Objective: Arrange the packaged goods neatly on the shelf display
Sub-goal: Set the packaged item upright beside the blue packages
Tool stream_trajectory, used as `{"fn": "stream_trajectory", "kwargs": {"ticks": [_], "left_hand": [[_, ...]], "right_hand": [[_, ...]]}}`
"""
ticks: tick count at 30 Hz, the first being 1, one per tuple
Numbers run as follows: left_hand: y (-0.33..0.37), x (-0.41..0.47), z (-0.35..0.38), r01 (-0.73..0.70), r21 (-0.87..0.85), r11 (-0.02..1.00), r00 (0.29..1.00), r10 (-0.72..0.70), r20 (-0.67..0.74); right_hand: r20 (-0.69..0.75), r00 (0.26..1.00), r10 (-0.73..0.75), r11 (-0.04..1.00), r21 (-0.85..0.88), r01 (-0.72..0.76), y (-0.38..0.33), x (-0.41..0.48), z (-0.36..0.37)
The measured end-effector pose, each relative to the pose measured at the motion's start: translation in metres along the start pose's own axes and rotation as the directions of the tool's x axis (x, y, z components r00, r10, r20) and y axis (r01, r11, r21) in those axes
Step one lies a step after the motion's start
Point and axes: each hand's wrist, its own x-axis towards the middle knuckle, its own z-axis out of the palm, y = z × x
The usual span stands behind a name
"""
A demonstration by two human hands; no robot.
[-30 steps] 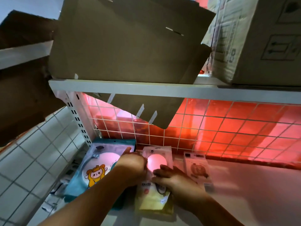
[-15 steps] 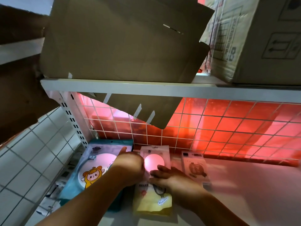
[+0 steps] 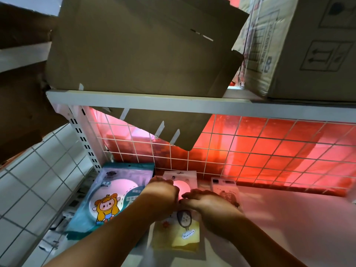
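A white-and-yellow pack with a round pink window lies flat on the white shelf, its top near the back grid. My left hand curls over the pack's upper left edge and grips it. Reaching in from the right, my right hand rests on the pack's middle with its fingers spread toward the left hand. A large teal pack with a cartoon figure lies just left of it. To the right, a small white pack is partly hidden by my right hand.
A white wire grid over red backing closes the shelf's rear. The upper shelf's edge carries a brown carton with a flap hanging down, and a second carton. A tiled wall lies left.
Both hands stay on the white-and-yellow pack. My right hand's fingers have slid slightly up toward the round window; the pack sits a little closer to the grid.
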Motion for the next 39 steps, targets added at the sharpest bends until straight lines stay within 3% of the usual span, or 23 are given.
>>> {"fn": "stream_trajectory", "kwargs": {"ticks": [5,9,13,16,21,25,29,39], "left_hand": [[0.001,0.009,0.005,-0.009,-0.033,0.999,0.999,0.01,0.037],[-0.002,0.028,0.013,-0.027,-0.137,0.99,0.973,0.057,0.223],[-0.005,0.002,0.017,-0.112,-0.157,0.981,0.989,0.095,-0.11],[-0.006,-0.014,0.007,-0.204,-0.128,0.971,0.912,0.141,-0.384],[-0.004,-0.031,-0.029,-0.352,-0.177,0.919,0.781,0.185,-0.597],[0.011,-0.043,-0.065,-0.5,-0.241,0.832,0.708,0.233,-0.666],[0.038,-0.045,-0.095,-0.608,-0.25,0.754,0.66,0.304,-0.687],[0.136,-0.079,-0.168,-0.805,-0.078,0.588,0.419,0.47,-0.777]], "right_hand": [[-0.011,1.0,-0.005,0.998,-0.058,0.004,-0.003,0.002,0.01],[-0.014,1.0,0.027,0.996,-0.083,-0.028,-0.006,0.003,0.007],[-0.05,0.998,0.025,0.996,-0.08,-0.029,-0.016,-0.001,-0.003],[-0.133,0.989,0.065,0.993,-0.092,-0.078,-0.023,-0.008,-0.012],[-0.322,0.923,0.212,0.974,-0.001,-0.225,-0.041,-0.027,-0.039],[-0.456,0.833,0.315,0.942,0.04,-0.334,-0.049,-0.053,-0.063],[-0.499,0.767,0.404,0.896,0.048,-0.441,-0.051,-0.09,-0.084],[-0.686,0.503,0.525,0.755,0.103,-0.648,-0.082,-0.225,-0.147]]}}
